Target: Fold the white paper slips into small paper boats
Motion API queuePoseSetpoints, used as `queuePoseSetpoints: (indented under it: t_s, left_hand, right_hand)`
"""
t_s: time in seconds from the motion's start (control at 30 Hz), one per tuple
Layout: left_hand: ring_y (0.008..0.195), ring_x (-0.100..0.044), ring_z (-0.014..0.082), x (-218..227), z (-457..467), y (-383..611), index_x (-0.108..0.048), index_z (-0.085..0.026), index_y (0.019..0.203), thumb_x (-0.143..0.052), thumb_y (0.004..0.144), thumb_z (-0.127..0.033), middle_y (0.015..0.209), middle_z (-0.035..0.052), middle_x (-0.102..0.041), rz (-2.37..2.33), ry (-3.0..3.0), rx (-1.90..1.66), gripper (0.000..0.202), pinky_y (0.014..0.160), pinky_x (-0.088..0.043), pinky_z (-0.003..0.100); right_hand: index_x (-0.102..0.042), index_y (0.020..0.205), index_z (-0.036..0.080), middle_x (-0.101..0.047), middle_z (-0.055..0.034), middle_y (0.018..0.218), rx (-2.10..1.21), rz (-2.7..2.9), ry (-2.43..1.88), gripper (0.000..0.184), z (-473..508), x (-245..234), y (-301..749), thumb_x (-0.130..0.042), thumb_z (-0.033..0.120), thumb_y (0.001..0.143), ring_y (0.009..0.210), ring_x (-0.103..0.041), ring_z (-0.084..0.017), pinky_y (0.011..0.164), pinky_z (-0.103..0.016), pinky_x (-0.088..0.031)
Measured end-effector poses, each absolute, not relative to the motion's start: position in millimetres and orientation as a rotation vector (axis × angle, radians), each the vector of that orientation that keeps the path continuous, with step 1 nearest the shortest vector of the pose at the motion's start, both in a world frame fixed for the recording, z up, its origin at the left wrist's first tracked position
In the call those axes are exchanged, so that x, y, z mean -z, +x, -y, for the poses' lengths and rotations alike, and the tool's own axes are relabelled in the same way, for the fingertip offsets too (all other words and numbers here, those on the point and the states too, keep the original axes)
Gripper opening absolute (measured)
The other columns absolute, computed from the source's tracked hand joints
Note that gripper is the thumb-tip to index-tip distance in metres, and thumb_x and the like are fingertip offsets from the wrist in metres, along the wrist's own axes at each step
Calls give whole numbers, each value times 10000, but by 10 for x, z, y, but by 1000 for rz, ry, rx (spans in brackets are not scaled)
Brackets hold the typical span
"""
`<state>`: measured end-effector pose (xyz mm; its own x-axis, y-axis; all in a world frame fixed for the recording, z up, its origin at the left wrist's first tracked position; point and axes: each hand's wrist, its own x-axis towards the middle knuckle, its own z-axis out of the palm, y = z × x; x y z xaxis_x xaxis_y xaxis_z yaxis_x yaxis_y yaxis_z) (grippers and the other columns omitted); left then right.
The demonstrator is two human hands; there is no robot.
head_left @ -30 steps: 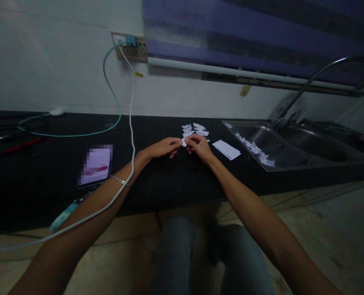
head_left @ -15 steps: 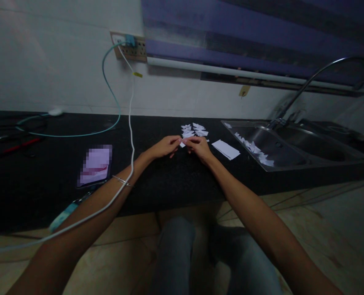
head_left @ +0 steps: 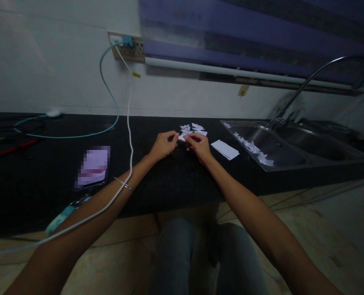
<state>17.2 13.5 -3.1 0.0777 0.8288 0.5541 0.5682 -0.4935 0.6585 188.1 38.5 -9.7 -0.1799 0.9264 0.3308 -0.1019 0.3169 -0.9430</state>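
Observation:
A small white piece of paper (head_left: 181, 138) is pinched between my two hands above the dark counter. The fingers of my left hand (head_left: 164, 145) are closed on its left side, and those of my right hand (head_left: 199, 146) on its right side. How the paper is folded is too small to make out. Just behind my fingertips lie several folded white paper pieces (head_left: 197, 127), partly hidden by my right hand. To the right of that hand rests a stack of flat white paper slips (head_left: 225, 149).
More folded papers (head_left: 255, 150) line the left rim of the steel sink (head_left: 288, 164), under a curved faucet (head_left: 323, 65). A phone (head_left: 92, 166) lies at left. The white cable (head_left: 130, 135) hangs from the wall socket (head_left: 129, 49) across my left forearm.
Both hands have shifted slightly away from me with the paper between them. My left hand has turned, its fingers now more curled. My right knee has moved inward.

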Motion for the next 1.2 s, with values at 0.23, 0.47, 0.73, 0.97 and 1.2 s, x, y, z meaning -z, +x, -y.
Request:
queuePoseSetpoints:
  t_s: [0.23, 0.47, 0.73, 0.97, 1.2]
  left_hand:
    - [497, -472, 113, 28, -182, 129, -544, -194, 653, -463, 961, -343, 543, -15, -527, -1509, 1968, -1649, 352, 533, -378, 257]
    - [587, -443, 131, -9, -157, 141, -465, -203, 666, -421, 974, -312, 611, 2, -504, -1538, 2080, -1592, 330, 584, -344, 285]
    - [574, -423, 130, -4, -85, 147, -514, -198, 727, -417, 976, -331, 619, -2, -492, -1475, 2279, -1405, 299, 569, -294, 290]
    - [559, -416, 117, 11, -110, 160, -476, -195, 698, -410, 983, -314, 614, -12, -472, -1420, 2237, -1405, 316, 566, -302, 291]
    - [558, -413, 117, 14, -122, 164, -456, -195, 690, -402, 989, -332, 595, -21, -450, -1427, 2221, -1395, 334, 553, -300, 280]
  right_hand:
    - [-691, 822, 183, -675, -34, 791, -1096, 1601, -776, 301, -371, 129, 1862, -773, 441, 690, 672, -602, -159, 537, -278, -511]
    - [-680, 850, 200, -640, -18, 798, -1134, 1743, -734, 256, -358, 156, 1847, -692, 448, 787, 676, -573, -134, 551, -242, -486]
    - [-631, 706, 179, -546, 24, 617, -1216, 1730, -748, 361, -334, 129, 1853, -679, 528, 789, 497, -461, -86, 474, -227, -401]
    - [-647, 751, 176, -543, 32, 619, -1314, 1690, -693, 353, -362, 152, 1869, -704, 523, 774, 485, -454, -78, 463, -224, -376]
    - [-587, 681, 183, -504, 47, 566, -1428, 1631, -669, 306, -349, 127, 1851, -710, 454, 753, 472, -434, -76, 468, -223, -386]
